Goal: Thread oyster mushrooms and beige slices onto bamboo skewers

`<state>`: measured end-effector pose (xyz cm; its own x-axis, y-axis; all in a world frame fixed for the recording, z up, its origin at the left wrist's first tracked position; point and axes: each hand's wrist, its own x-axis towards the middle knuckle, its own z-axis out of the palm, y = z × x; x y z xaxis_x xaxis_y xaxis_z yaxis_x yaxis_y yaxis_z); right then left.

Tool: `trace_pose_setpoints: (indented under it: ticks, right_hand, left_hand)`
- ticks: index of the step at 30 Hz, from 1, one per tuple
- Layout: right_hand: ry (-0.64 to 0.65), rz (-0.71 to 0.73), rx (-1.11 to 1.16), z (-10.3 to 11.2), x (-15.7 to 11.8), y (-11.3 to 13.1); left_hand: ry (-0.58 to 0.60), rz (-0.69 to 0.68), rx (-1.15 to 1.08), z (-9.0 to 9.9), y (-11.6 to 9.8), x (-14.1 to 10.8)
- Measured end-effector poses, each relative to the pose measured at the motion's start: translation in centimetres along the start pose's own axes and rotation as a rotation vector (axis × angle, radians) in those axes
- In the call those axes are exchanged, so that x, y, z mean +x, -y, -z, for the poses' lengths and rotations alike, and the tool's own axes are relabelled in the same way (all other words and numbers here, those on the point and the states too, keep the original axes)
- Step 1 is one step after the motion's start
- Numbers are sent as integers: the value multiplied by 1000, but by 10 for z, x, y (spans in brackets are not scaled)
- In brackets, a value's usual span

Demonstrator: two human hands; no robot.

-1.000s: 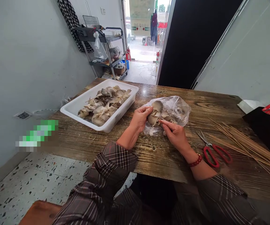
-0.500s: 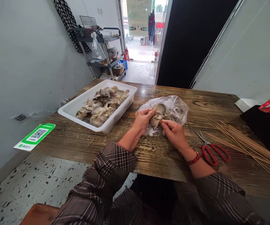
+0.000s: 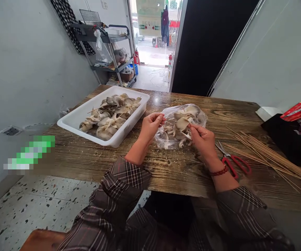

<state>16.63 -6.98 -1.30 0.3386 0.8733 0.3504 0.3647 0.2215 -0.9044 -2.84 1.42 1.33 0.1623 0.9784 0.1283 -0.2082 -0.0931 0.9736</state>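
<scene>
A clear plastic bag [image 3: 202, 120] lies on the wooden table, with several grey-beige oyster mushrooms [image 3: 182, 123] in and over it. My left hand [image 3: 150, 128] is at the bag's left edge, thumb and fingers pinched together; whatever they hold is too small to make out. On the other side, my right hand [image 3: 203, 140] pinches the edge of an oyster mushroom between thumb and fingertips. Left of my hands stands a white plastic tray [image 3: 119, 137] holding more oyster mushrooms with thin wooden skewers among them.
Red-handled scissors [image 3: 229, 158] lie close to my right wrist. Beyond them is a spread of bamboo skewers [image 3: 268, 157], beside a black box [image 3: 288, 134] with red packets. A green-and-white card [image 3: 32, 153], blurred, lies at the table's left edge. A shelf cart [image 3: 114, 52] stands behind.
My hands have moved apart from the mushrooms they held close together, my right hand shifting slightly rightward. More mushrooms over the bag now show between them. The skewer end by my left thumb no longer shows.
</scene>
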Motion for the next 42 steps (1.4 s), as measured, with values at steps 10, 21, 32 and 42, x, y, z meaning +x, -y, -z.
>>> trace_pose_setpoints:
  ticks: [10,21,32,42]
  right_hand:
    - [-171,-33,86,5,10,-3]
    - [-110,26,1,1,7,-6]
    - [-130,-40,160,2,9,-2]
    - [145,-39,145,-1,-2,10]
  left_hand:
    - [163,-308,664,-10,19,-2]
    - [378,-509,1046,-34,18,-19]
    - [31,10,72,-15,5,-8]
    - [32,236,-381,3,-8,0]
